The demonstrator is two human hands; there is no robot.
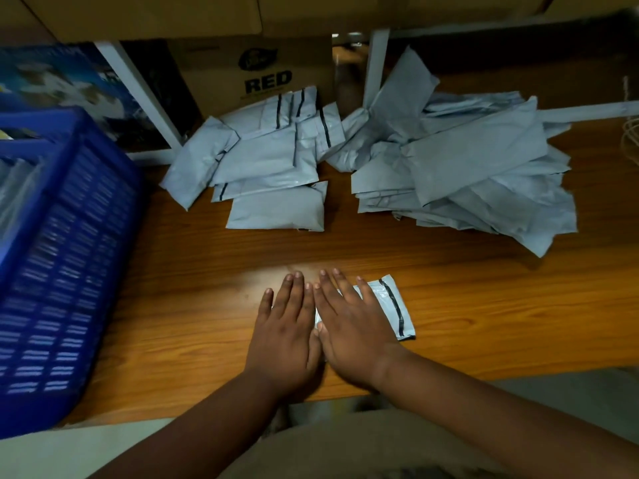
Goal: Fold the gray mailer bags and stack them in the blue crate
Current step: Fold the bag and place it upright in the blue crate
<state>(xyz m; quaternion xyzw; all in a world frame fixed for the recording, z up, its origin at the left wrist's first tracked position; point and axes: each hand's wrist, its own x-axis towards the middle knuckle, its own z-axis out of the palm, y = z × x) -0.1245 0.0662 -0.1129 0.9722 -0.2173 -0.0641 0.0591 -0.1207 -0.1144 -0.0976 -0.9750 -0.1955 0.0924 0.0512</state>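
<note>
A small folded gray mailer bag [390, 307] lies on the wooden table near the front edge, with a black strip along its right side. My left hand [287, 335] and my right hand [352, 326] lie flat side by side, fingers straight, pressing down on the bag; most of it is hidden under them. A group of folded gray bags [269, 167] sits at the middle back. A loose heap of unfolded gray bags [466, 167] lies at the back right. The blue crate [58, 271] stands at the left, some gray bags showing dimly inside.
A cardboard box [256, 74] marked RED stands behind the folded bags. White frame posts [375, 67] rise at the back. The wooden table [193, 288] shows bare wood between the crate and my hands. A coil of string [631, 133] sits at the far right edge.
</note>
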